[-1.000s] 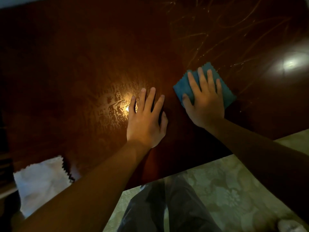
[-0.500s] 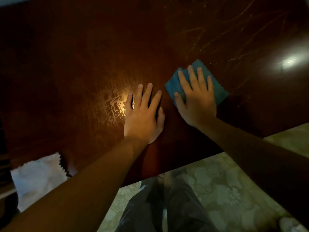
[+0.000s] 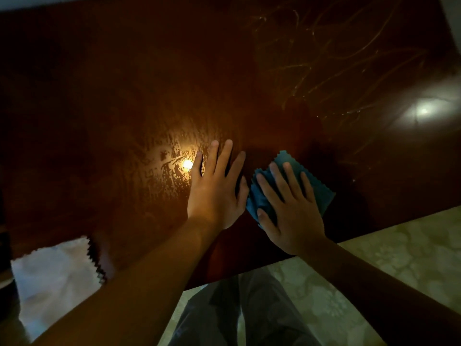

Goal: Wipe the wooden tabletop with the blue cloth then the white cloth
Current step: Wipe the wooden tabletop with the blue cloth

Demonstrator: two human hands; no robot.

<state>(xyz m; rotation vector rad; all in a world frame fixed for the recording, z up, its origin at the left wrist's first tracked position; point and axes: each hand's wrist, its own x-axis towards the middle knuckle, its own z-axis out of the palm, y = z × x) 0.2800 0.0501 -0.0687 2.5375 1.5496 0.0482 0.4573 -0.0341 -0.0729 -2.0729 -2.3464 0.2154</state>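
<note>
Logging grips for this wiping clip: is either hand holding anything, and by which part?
The right hand presses flat on the blue cloth's middle; the left hand holds nothing.

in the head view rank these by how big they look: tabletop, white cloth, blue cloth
1. wooden tabletop
2. white cloth, though it lies nearer the camera and is partly cut off
3. blue cloth, partly under the right hand

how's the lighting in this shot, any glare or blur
Head view: dim overall; a warm glare spot on the dark wooden tabletop beside the left hand, a whiter reflection far right; the right hand on the blue cloth is sharp; the white cloth looks soft at the lower-left edge.
</note>
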